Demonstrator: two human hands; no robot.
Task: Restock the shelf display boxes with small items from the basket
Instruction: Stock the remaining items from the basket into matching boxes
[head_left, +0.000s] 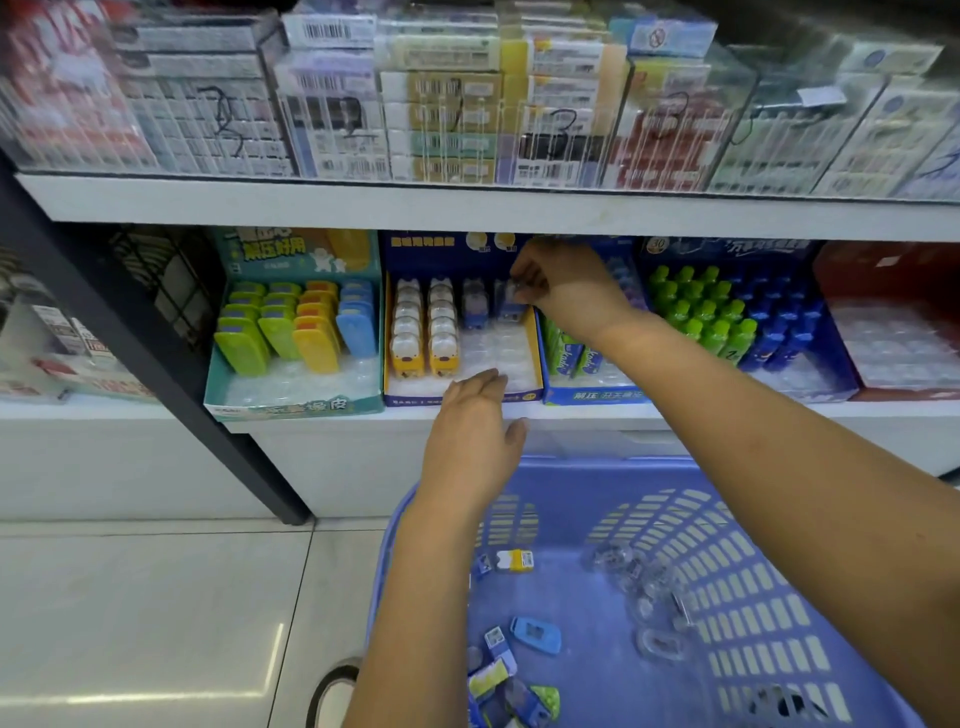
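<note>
Display box (410, 399): front right slots are bare.
Right hand (566, 291): pinches a small blue item (506, 307) at the box's back, to fill a row.
Left hand (470, 441): fingers straight, holding nothing, on the box's front, likely to steady it.
Basket (571, 470): below the box, holds more.

We see the right hand (553, 291) at the far end of the blue display box (410, 401) on the lower shelf (311, 422), its fingertips pinching a small blue item (511, 306) beside another blue one. Two rows of yellow items (423, 332) fill the box's left side, and the near right part shows bare clear tray. The left hand (470, 439) lies flat with straight fingers over the box's near edge. Near us stands a blue basket (737, 582), holding loose blue and yellow items (535, 635) on the left and clear plastic shells (649, 597) on the right.
</note>
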